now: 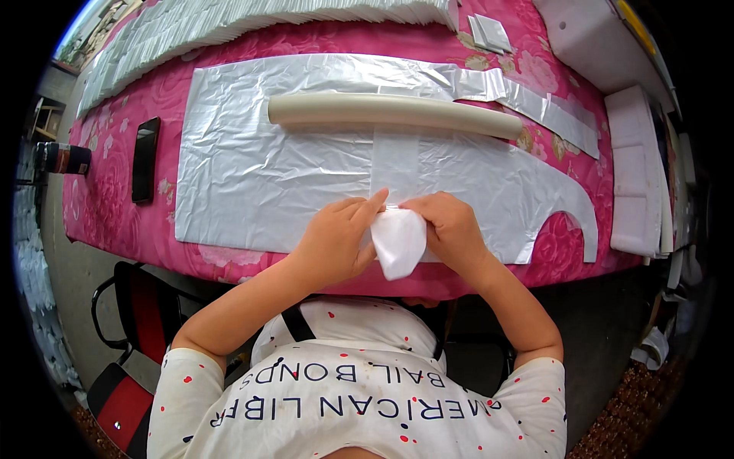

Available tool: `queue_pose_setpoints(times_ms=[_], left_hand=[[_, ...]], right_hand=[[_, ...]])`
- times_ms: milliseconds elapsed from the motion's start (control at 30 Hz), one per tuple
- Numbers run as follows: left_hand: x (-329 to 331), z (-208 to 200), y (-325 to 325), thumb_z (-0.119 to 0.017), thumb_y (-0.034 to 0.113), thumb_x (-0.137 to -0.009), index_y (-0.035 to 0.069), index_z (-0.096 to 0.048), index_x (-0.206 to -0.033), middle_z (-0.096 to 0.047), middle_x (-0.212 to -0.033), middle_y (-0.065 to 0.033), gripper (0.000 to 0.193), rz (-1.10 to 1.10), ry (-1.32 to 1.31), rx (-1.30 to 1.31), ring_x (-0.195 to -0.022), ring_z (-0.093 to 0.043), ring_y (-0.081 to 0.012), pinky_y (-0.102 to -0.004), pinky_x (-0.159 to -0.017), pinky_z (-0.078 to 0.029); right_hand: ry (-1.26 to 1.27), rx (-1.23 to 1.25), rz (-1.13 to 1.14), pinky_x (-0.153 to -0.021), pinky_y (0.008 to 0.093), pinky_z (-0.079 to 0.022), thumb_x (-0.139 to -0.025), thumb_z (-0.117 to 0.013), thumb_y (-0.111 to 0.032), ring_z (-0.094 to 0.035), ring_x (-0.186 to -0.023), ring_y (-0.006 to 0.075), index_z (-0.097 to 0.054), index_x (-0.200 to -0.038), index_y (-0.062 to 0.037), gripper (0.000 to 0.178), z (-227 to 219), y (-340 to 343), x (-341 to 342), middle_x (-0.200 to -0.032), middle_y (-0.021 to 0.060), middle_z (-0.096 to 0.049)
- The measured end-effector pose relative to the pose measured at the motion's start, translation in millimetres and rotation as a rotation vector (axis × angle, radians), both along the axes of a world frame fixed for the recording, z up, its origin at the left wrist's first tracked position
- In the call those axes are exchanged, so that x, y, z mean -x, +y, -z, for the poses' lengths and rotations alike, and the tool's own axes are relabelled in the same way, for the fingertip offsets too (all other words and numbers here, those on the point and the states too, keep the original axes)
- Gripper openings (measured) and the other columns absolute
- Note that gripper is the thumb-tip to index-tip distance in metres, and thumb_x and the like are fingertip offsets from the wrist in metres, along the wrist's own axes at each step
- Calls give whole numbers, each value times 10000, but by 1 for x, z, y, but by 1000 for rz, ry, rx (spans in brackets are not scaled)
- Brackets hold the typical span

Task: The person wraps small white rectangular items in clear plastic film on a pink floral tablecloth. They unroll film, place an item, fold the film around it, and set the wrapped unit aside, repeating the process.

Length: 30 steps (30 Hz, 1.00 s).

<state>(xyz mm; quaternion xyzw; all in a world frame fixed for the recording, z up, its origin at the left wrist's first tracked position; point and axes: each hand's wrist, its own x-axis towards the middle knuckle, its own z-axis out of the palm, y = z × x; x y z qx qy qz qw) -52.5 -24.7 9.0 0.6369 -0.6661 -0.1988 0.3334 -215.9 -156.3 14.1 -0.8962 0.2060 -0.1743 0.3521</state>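
In front of my body I hold a small white plastic bag (pixel 399 243) by its upper edge. My left hand (pixel 342 231) grips it at the left, its index finger pointing up. On the other side my right hand (pixel 453 231) pinches the bag's top corner. Beneath and beyond both hands lies a thin silvery-white plastic apron (pixel 267 187), spread flat, with a curved cut-out at its right end. Across its upper part rests a long beige tube (pixel 394 113). A folded plastic strap (pixel 550 115) runs off the apron at the far right.
A pink floral cloth (pixel 107 203) covers the table. Along the far edge runs a long row of folded white packets (pixel 252 23), and a few more packets (pixel 489 34) lie apart. At the left are a black phone (pixel 145 161) and a dark jar (pixel 65 158). White foam blocks (pixel 633 168) stand right.
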Motion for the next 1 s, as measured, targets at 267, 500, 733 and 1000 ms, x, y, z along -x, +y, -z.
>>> queue_pose_setpoints(times_ms=[267,500,733,1000], left_hand=[[-2,3,-15,-585,178,-816,-21,-331,-1345,-424,-1288,-202,619,-134,-132,122,-1157,-429,-341,-428,-983,-335],[22,17,-9,-540,352,-824,-47,-259,-1375,-213,-1457,-208,736,-1,-365,-137,-1371,-167,-325,-425,-1109,-139],[16,19,-13,-577,301,-803,-59,-348,-1321,-325,-1401,-213,671,-34,-422,-80,-1316,-300,-319,-406,-1085,-222],[8,12,-29,-627,126,-697,-40,-478,-1190,-508,-1233,-162,541,-89,-408,52,-1127,-497,-281,-376,-937,-399]], right_hand=[[341,-687,264,-474,234,-422,-866,-582,-206,-595,-539,99,-634,-770,27,258,-9,-31,-26,-643,37,-601],[327,-681,313,-497,274,-452,-814,-632,-179,-605,-528,148,-614,-865,39,224,-12,-24,-28,-612,79,-607],[23,412,198,-920,376,-405,-712,-713,-185,-523,-1093,248,-550,-1159,-28,501,4,-4,-15,-1117,147,-574],[79,338,-232,-1034,390,-334,-764,-608,-128,-436,-1217,273,-539,-1197,-26,450,4,-38,-18,-1267,116,-515]])
